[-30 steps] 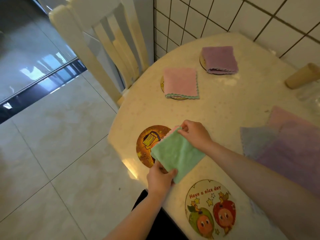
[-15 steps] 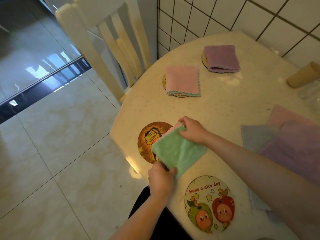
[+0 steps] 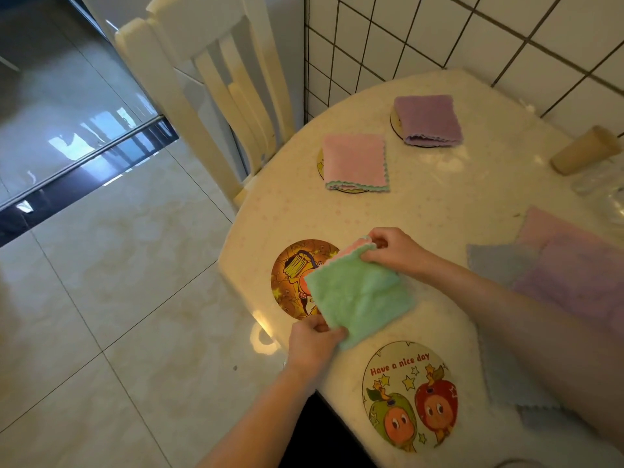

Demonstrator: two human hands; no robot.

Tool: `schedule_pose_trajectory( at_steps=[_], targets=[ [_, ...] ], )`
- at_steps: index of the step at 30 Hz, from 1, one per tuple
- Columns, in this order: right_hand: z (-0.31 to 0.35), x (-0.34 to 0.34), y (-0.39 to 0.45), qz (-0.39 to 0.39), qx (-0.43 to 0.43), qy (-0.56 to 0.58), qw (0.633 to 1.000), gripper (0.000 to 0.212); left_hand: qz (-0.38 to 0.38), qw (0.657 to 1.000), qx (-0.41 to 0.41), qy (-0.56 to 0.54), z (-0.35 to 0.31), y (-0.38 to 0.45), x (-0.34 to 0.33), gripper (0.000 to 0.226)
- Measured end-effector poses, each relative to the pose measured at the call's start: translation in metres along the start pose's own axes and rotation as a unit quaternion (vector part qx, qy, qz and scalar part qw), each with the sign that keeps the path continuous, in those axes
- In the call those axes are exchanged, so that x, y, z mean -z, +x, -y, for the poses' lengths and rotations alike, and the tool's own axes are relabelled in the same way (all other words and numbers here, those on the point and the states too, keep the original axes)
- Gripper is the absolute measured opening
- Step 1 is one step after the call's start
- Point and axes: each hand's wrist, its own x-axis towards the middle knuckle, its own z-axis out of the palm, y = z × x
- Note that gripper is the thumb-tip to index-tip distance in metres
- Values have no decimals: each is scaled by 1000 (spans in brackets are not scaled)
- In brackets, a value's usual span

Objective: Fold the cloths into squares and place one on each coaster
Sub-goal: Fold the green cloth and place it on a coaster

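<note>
Green terry fills the space between the two hands: a folded green cloth (image 3: 359, 297), showing a pink underside along its scalloped upper edge, is pinched at opposite corners. The right hand (image 3: 395, 251) grips the far corner, thumb and fingertips closed on the pink-and-green edge. The left hand (image 3: 312, 344) clamps the near corner, thumb on top and fingers curled beneath. The cloth is roughly square and sags slightly between the two grips; whether it touches the surface below cannot be told.

Just under and to the left of the cloth lies an orange cartoon coaster (image 3: 292, 276), partly covered by the cloth's left side. Nearer the person than the left hand's fingers, to their right, sits a round white coaster (image 3: 410, 395) printed "Have a nice day" with two fruit figures, uncovered. Both rest on a cream table (image 3: 439, 211).

Beyond the right hand's fingers, farther across the table, a folded pink cloth (image 3: 354, 162) sits on a coaster whose rim peeks out at its left and near edges. Farther still, a folded purple cloth (image 3: 429, 118) covers most of another coaster near the tiled wall (image 3: 439, 32).

Off to the right of the right forearm lie unfolded cloths (image 3: 574, 282), purple and pink over a grey-blue one, overlapping flat on the table. A tan cylinder (image 3: 586, 150) lies tilted near the wall. A cream wooden chair (image 3: 209, 82) stands at the table's far left edge, over a pale tiled floor (image 3: 101, 298).
</note>
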Motion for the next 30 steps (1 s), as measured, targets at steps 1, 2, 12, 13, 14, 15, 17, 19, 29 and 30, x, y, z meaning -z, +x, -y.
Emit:
schedule_pose_trajectory(
  at_steps=[1, 2, 12, 13, 14, 15, 17, 19, 29, 30],
  targets=[
    [5, 0, -1, 2, 5, 28, 1000, 14, 11, 1000, -7, -13, -3, 0, 10, 13],
    [11, -2, -2, 2, 8, 60, 998, 14, 15, 1000, -17, -19, -6, 1, 21, 18],
    [24, -68, 31, -100, -49, 28, 993, 15, -36, 999, -30, -19, -18, 36, 90, 16],
    [23, -72, 33, -112, -50, 1, 992, 18, -43, 999, -30, -3, -15, 39, 90, 17],
    [22, -74, 34, -122, -48, -19, 991, 20, -50, 998, -33, 16, -13, 42, 88, 18],
    [20, -75, 36, -129, -48, -31, 990, 21, -59, 997, -41, 41, -11, 43, 87, 18],
    [15, -78, 39, -133, -46, -47, 989, 20, -73, 988, -75, 113, -7, 44, 83, 22],
    [13, -79, 38, -147, -42, -54, 987, 20, -89, 962, -136, 221, -9, 39, 79, 35],
    [-18, -39, -8, -213, -23, -68, 974, 18, -157, 695, -393, 581, -30, 43, 54, 94],
    [-27, -32, -17, -220, -24, -64, 973, 17, -154, 685, -398, 590, -33, 43, 49, 84]
  ],
)
